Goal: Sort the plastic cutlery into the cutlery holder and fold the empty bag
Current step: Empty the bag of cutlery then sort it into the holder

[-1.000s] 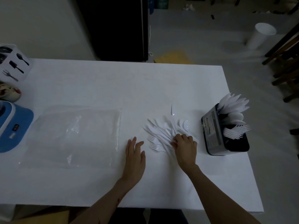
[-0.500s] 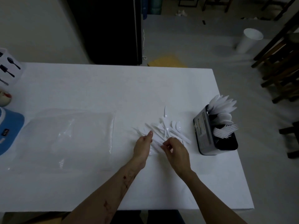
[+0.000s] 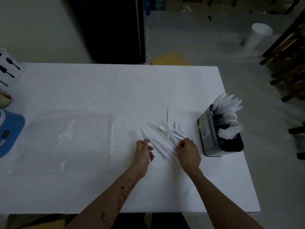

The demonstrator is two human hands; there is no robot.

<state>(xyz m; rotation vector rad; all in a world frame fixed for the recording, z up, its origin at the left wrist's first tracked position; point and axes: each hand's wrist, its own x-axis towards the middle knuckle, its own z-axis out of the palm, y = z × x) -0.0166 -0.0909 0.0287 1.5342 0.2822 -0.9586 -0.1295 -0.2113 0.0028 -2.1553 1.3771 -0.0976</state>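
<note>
Loose plastic cutlery (image 3: 165, 138), near tabletop's right edge: likely light, stiff, slippery; grasp by handles; left hand (image 3: 144, 152) and right hand (image 3: 188, 152) both curled on pieces.

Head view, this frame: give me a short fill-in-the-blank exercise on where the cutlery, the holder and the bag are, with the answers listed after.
1. The loose cutlery pile lies on the table between the clear plastic bag and the ____.
2. The bag lies flat to the ____ of the left hand.
3. The right hand rests at the pile's edge nearest the ____.
4. In the cutlery holder, the compartment nearest the person holds ____.

Answers: cutlery holder; left; cutlery holder; forks
</note>
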